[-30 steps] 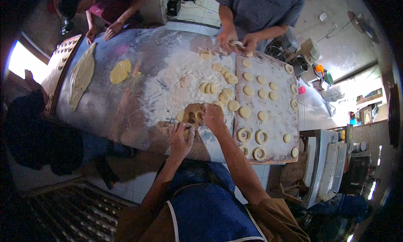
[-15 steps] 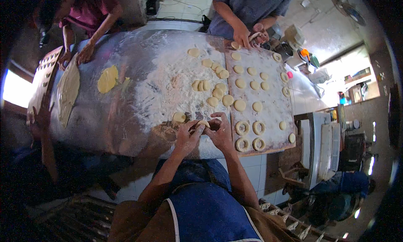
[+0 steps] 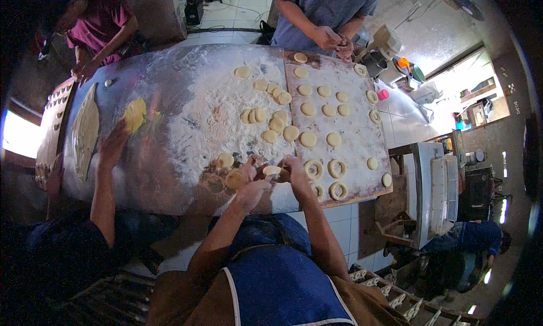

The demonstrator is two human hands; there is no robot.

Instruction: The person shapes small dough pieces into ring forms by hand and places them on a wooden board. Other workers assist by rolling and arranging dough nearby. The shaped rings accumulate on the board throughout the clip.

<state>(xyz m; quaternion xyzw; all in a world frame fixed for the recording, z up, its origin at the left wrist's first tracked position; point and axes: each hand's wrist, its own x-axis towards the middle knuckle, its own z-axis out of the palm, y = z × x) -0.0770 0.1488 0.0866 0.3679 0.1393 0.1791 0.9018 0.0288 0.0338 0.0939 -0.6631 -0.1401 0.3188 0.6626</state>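
The dough (image 3: 272, 170) is a pale oval piece held up between the two hands, near the front edge of the table (image 3: 161, 182); whether it has a hole cannot be told. It sits in the gap between the fingertips, the left hand (image 3: 251, 182) at its left side and the right hand (image 3: 295, 170) at its right. The grip is narrow, both hands closed in on this one piece; exactly which fingers press on it is too small to tell.

Just left of the left hand, a round (image 3: 233, 180) lies on the table, with another round (image 3: 225, 160) just beyond it. Farther off, more rounds, some overlapping, form a cluster (image 3: 277, 122) on the flour (image 3: 212, 102). Just to the right of the right hand is the board (image 3: 356, 150), dusted white, with rings (image 3: 337, 168) at its near left part and flat discs (image 3: 308, 139) over much of the rest.

Well to the left, a co-worker's hand (image 3: 115, 138) touches a yellow patch (image 3: 134, 114), and a long dough sheet (image 3: 85, 136) lies beyond it. Across the table, another co-worker's hands (image 3: 336, 42) are held close together above the board's far end.
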